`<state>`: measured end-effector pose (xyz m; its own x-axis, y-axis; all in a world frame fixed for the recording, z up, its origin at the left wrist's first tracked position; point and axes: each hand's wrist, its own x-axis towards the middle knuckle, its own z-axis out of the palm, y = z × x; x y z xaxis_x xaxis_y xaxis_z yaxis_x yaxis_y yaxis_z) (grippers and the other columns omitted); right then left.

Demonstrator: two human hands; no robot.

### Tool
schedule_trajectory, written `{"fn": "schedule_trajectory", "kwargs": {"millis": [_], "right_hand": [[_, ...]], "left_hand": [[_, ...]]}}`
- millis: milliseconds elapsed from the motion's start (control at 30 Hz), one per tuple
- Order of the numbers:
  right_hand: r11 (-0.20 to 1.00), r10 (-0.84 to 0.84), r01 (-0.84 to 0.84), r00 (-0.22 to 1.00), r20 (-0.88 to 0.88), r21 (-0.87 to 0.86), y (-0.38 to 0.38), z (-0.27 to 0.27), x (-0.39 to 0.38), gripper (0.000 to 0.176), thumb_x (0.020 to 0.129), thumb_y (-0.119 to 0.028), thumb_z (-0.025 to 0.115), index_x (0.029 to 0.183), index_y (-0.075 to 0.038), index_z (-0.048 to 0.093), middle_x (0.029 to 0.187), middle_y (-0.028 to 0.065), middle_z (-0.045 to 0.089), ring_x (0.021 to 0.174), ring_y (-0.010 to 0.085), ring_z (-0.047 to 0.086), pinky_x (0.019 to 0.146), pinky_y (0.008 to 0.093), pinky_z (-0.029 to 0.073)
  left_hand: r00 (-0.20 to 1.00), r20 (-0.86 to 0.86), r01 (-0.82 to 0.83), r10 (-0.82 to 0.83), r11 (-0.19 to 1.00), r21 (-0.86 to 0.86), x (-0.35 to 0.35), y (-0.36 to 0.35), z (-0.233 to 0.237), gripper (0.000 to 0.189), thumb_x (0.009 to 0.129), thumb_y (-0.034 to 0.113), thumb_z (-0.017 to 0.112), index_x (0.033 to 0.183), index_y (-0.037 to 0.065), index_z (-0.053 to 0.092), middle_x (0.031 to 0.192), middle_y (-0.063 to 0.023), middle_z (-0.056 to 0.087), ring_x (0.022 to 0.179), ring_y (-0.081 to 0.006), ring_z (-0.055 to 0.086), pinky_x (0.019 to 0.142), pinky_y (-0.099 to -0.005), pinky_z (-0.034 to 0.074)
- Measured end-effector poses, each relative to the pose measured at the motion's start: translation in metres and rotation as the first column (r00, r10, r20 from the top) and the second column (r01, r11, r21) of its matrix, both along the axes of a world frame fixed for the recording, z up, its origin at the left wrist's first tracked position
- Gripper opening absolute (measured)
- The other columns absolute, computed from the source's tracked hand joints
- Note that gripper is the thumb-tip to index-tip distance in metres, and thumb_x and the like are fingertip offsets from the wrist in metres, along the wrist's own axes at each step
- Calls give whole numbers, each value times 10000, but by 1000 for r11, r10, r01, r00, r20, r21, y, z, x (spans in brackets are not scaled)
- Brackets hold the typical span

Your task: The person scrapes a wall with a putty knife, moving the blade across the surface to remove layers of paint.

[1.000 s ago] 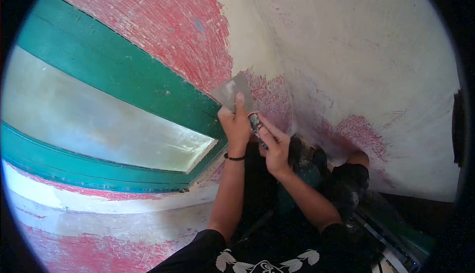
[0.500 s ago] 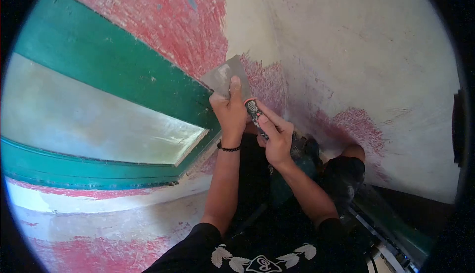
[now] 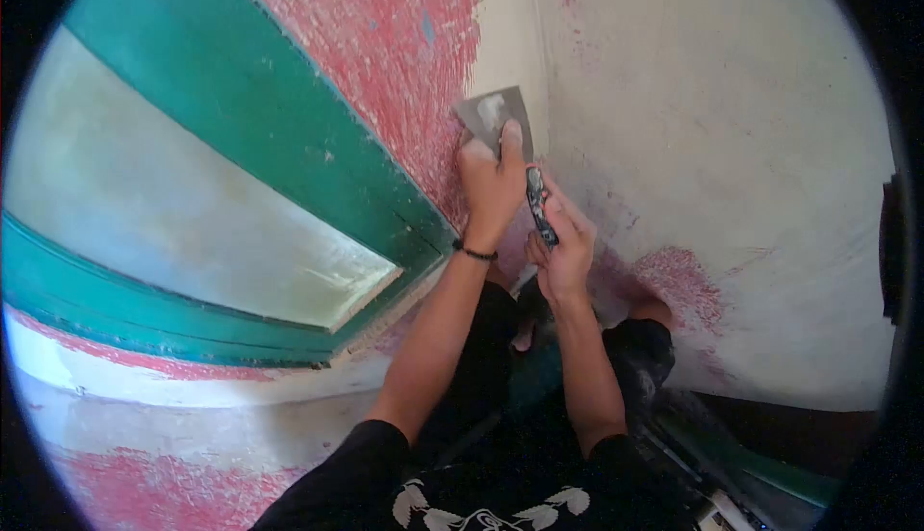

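A wide flat metal scraper blade (image 3: 496, 115) with a white smear on it lies against the wall where red paint meets a cream patch. My left hand (image 3: 493, 184), with a dark beaded bracelet at the wrist, grips the blade, its thumb resting on the metal. Just to the right, my right hand (image 3: 565, 242) is closed around a dark patterned handle (image 3: 539, 206) that points up toward the blade. Whether handle and blade are one tool is hard to tell, as the fingers cover the join.
A green frame (image 3: 260, 117) with a pale glossy panel (image 3: 183, 194) fills the left. Scratched red paint (image 3: 385, 40) lies beside it. The whitish wall (image 3: 712, 127) on the right has a reddish patch (image 3: 679, 285). Dark and green objects stand at lower right.
Both hands and the blade have moved up and to the right in view, onto the edge of the cream patch. The view has also turned, so the green frame slants more steeply.
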<state>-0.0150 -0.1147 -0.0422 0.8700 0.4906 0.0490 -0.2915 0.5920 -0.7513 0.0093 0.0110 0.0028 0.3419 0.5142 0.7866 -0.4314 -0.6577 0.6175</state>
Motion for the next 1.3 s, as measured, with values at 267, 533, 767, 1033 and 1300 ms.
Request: {"fn": "schedule_trajectory", "kwargs": {"millis": [267, 533, 767, 1033, 1300], "right_hand": [[996, -87, 89, 995, 54, -33, 22, -23, -55, 408, 980, -192, 545, 1319, 32, 579, 833, -11, 606, 525, 38, 427, 448, 214, 286], [998, -7, 10, 999, -47, 64, 30, -22, -97, 390, 989, -143, 532, 1336, 32, 566, 949, -30, 610, 642, 28, 431, 539, 186, 327], [997, 52, -45, 992, -111, 67, 17, -8, -64, 405, 983, -175, 552, 1333, 28, 568, 871, -15, 614, 551, 36, 417, 472, 205, 306], [998, -41, 44, 997, -60, 45, 16, 2, -24, 417, 981, -202, 557, 1330, 26, 569, 814, -17, 616, 487, 37, 412, 421, 216, 287], [996, -10, 25, 984, -177, 83, 33, -15, -99, 419, 1002, -180, 526, 1352, 50, 539, 1104, 59, 642, 937, 84, 560, 818, 213, 451]], "left_hand": [[941, -336, -94, 31, 980, -175, -66, -1, -11, 330, 978, 219, 590, 825, -73, 614, 619, -46, 559, 592, -87, 489, 524, -332, 419], [896, -443, -88, -36, 962, -257, -104, 7, -6, 288, 983, 210, 591, 836, -37, 618, 708, 4, 582, 644, -71, 483, 547, -281, 408], [909, -417, -65, 2, 988, -138, -78, 2, 9, 306, 985, 211, 580, 817, -43, 597, 651, -24, 558, 618, -83, 469, 539, -312, 406], [943, -327, -5, -57, 983, -184, -30, 0, 6, 314, 980, 233, 590, 846, -50, 609, 654, -47, 576, 615, -97, 484, 552, -326, 424], [874, -485, -71, -5, 988, -138, -92, 13, -5, 348, 972, 238, 608, 778, -50, 599, 631, -9, 543, 627, -73, 453, 541, -306, 401]]}}
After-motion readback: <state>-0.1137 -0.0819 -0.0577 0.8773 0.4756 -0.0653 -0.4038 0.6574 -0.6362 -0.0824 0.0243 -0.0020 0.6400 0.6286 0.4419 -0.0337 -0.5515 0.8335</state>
